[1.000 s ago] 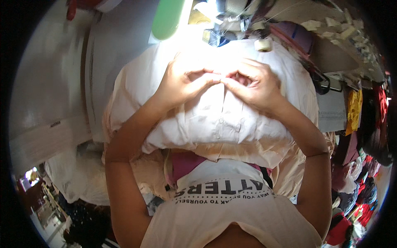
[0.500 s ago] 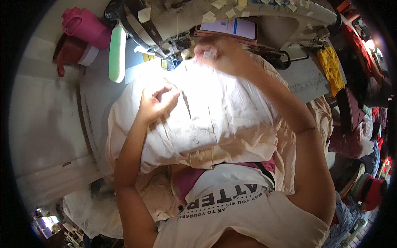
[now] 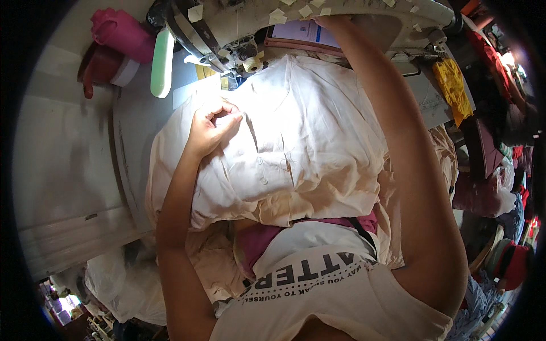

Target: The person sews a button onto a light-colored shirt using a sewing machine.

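A cream shirt [image 3: 296,148] lies heaped on the table [image 3: 68,148] in front of the person, spreading from the sewing machine [image 3: 318,17] at 12 o'clock down to the lap at 6 o'clock. Its button placket runs down the middle, with small buttons showing near the centre.

The left hand [image 3: 210,128] rests on the shirt at about 10 o'clock from the heap's middle, its grip pinched on a small fold of the cloth between thumb and fingertips. The right hand [image 3: 333,23] is up at 12 o'clock, touching a phone [image 3: 304,31] propped against the machine; whether its fingers are curled or flat I cannot tell, since the arm hides most of it.

The shirt looks light, thin and very soft: it creases and sags wherever it is not borne, and it would likely slide on the smooth table if pulled from one edge. A pinch of a single layer should lift only that layer, so the stiffer placket or a seam looks like the better hold, with the second hand spreading the cloth flat.

A green lamp [image 3: 162,62] stands at 11 o'clock, a pink bundle [image 3: 116,31] beyond it, and a yellow cloth [image 3: 452,85] hangs at 2 o'clock.
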Motion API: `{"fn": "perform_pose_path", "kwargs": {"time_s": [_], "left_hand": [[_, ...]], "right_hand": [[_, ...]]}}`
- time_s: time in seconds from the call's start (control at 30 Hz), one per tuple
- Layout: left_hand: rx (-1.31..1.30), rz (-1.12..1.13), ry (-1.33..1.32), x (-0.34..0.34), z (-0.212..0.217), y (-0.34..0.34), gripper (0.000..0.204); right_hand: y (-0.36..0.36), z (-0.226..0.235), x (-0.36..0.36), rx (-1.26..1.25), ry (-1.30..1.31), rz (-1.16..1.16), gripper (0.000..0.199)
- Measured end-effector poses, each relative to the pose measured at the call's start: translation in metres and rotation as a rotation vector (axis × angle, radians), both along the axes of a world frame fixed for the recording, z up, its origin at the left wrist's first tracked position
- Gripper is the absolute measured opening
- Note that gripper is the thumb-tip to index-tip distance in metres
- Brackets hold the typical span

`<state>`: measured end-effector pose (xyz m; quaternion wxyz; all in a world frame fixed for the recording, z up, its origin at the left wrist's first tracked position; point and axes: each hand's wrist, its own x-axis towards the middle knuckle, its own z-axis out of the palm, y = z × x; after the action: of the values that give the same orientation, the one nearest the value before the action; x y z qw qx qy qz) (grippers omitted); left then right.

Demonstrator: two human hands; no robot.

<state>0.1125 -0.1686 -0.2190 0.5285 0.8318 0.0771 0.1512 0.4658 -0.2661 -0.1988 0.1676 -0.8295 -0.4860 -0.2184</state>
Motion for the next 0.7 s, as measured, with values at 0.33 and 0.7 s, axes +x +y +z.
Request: {"fn": "perform_pose_path", "kwargs": {"time_s": [0.33, 0.7], "left_hand": [[0.029, -0.041, -0.048, 0.0033, 0.0048, -0.0029, 0.006], [0.041, -0.069, -0.028, 0.0032, 0.0045, 0.0006, 0.005]], "right_hand": [[0.0085, -0.0009, -0.0072, -0.009, 0.017, -0.009, 0.021], [0.0073, 0.0008, -0.0047, -0.016, 0.016, -0.020, 0.019]]}}
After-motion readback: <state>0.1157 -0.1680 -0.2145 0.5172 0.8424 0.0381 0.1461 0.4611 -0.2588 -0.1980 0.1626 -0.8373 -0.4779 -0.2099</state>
